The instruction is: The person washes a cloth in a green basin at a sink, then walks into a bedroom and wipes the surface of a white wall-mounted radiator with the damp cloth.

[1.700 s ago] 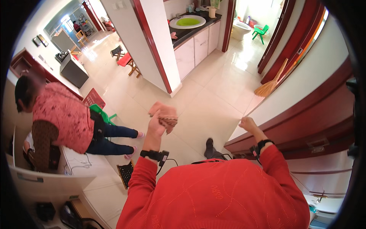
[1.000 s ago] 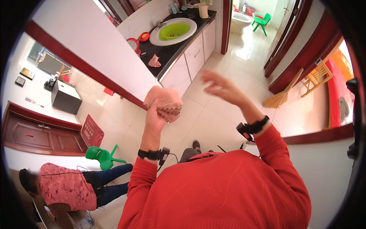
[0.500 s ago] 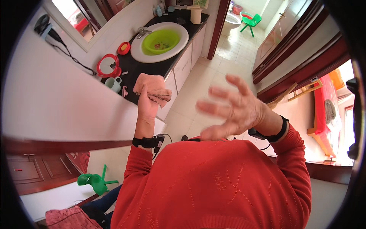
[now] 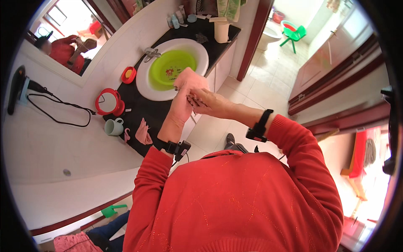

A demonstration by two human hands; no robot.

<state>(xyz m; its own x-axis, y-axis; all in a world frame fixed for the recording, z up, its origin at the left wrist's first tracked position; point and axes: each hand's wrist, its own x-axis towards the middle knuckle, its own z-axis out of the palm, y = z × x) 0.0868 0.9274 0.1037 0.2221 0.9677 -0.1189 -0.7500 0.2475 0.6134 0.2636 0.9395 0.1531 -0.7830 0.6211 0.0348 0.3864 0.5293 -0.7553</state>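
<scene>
A folded pink towel with a dark-striped edge is held between my two hands above the near rim of the sink. My left hand is closed around its near side. From the right, my right hand presses its fingers over the striped edge; part of the towel is hidden under them. Just beyond the towel, a lime-green basin sits inside the white oval sink, and the chrome tap is at its far left. Another small pink cloth lies crumpled on the black counter.
Left along the counter are a pale mug, a red round mirror and a red soap dish. A corded hair dryer hangs on the wall. Bottles stand at the back. A green chair stands beyond the doorway.
My right hand has come left from open air onto the towel. Both hands are now farther forward, nearer the sink. The view has shifted, and the crumpled cloth on the counter now shows.
</scene>
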